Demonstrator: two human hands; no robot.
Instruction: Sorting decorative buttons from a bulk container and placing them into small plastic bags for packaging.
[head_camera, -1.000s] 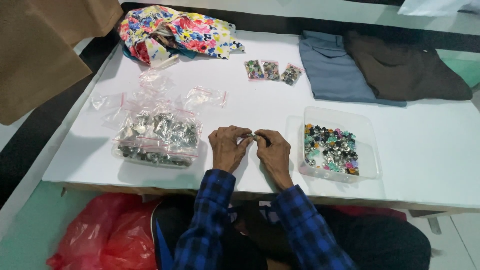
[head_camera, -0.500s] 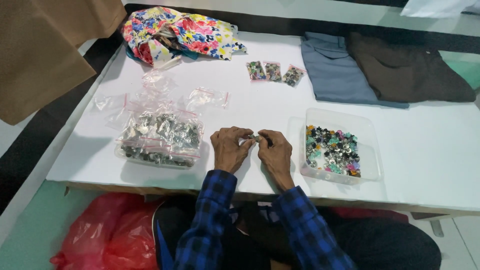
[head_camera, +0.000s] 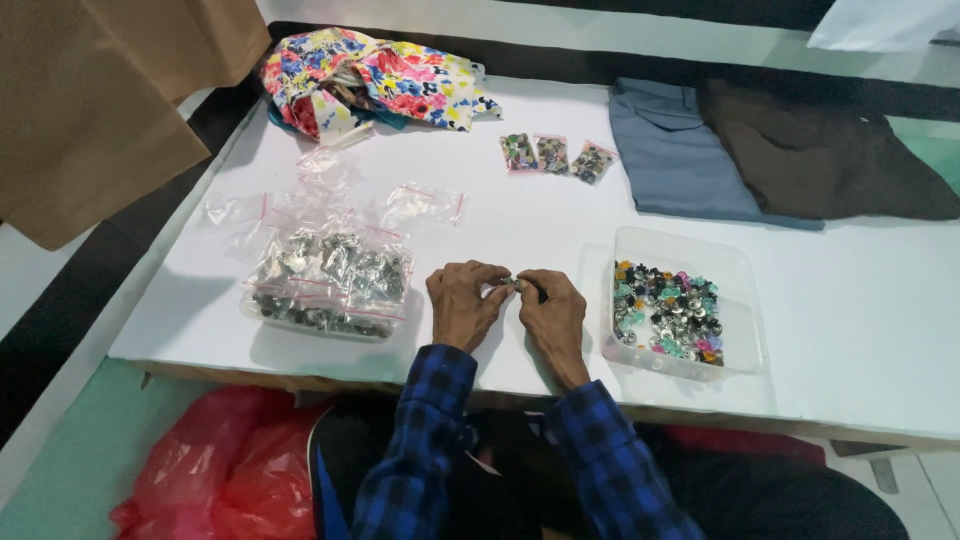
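My left hand (head_camera: 463, 303) and my right hand (head_camera: 551, 312) rest together on the white table (head_camera: 520, 225), fingertips pinched around a small metal piece (head_camera: 512, 283) between them. What kind of piece it is cannot be made out. To the right stands a clear plastic tub (head_camera: 680, 300) holding several small colourful and silver buttons. On the left lies a pile of small clear zip bags filled with silver pieces (head_camera: 325, 280).
Empty clear zip bags (head_camera: 425, 203) lie behind the pile. Three small filled bags (head_camera: 555, 155) sit further back. A floral cloth (head_camera: 375, 85), a grey-blue garment (head_camera: 680, 150) and a dark brown garment (head_camera: 830, 150) lie at the far edge. A red plastic bag (head_camera: 225, 475) is under the table.
Both hands stay together at the same spot, fingers shifting slightly around the small piece. Nothing else on the table has moved.
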